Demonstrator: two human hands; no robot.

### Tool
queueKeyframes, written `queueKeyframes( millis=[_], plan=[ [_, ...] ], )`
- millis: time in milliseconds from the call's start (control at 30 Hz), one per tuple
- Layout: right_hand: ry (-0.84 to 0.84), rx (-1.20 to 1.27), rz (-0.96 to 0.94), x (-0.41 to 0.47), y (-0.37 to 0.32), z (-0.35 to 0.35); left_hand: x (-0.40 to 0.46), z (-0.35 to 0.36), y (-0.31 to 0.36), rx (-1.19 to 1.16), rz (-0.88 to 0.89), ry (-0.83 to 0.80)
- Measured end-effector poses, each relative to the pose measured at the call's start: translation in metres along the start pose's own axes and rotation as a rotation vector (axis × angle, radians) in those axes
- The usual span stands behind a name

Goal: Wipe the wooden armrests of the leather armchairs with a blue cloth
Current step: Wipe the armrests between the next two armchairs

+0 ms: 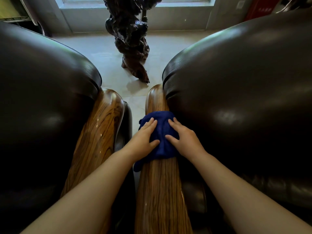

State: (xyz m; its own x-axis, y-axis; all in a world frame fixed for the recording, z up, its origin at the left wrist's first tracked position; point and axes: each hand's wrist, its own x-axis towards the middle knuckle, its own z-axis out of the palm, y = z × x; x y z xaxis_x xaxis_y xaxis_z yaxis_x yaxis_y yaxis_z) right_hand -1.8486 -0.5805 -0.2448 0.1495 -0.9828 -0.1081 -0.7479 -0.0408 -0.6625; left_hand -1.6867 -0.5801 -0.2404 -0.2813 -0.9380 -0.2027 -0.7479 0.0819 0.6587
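Observation:
A dark blue cloth (160, 132) is draped over the glossy wooden armrest (160, 191) of the right leather armchair (244, 98), about halfway along it. My left hand (143, 139) presses flat on the cloth's left side. My right hand (184, 137) presses flat on its right side, next to the leather cushion. Both hands have fingers spread on the cloth. A corner of the cloth hangs off the armrest's left edge. The left armchair (42, 98) has its own wooden armrest (99, 132), shiny and bare.
A narrow strip of pale tiled floor (135, 105) runs between the two armrests. A dark gnarled root sculpture (131, 39) stands on the floor beyond them, in front of a window sill (84, 7). A red object (260, 9) sits at the far right.

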Motion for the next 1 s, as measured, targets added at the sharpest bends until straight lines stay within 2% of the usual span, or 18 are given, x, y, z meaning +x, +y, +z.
queueKeyframes(
  millis=[167, 333, 433, 567, 667, 833, 1000],
  plan=[
    [0.074, 0.035, 0.025, -0.004, -0.002, 0.000, -0.007, 0.001, 0.004, -0.074, -0.018, 0.160],
    [0.112, -0.119, 0.015, -0.031, -0.005, -0.001, -0.033, 0.007, 0.005, -0.008, -0.018, 0.280],
    [0.066, -0.200, -0.003, -0.060, -0.006, -0.004, -0.058, 0.007, 0.010, 0.061, -0.046, 0.221],
    [-0.078, -0.191, 0.065, -0.093, -0.017, -0.023, -0.094, -0.005, 0.030, 0.155, -0.086, 0.104],
    [-0.124, -0.118, 0.076, -0.112, -0.035, -0.049, -0.113, -0.027, 0.048, 0.129, -0.126, 0.039],
    [-0.112, -0.039, 0.096, -0.152, -0.077, -0.123, -0.142, -0.072, 0.108, 0.011, -0.102, 0.030],
    [-0.027, -0.005, 0.111, -0.216, -0.111, -0.228, -0.173, -0.112, 0.211, 0.025, 0.058, 0.003]
  ],
)
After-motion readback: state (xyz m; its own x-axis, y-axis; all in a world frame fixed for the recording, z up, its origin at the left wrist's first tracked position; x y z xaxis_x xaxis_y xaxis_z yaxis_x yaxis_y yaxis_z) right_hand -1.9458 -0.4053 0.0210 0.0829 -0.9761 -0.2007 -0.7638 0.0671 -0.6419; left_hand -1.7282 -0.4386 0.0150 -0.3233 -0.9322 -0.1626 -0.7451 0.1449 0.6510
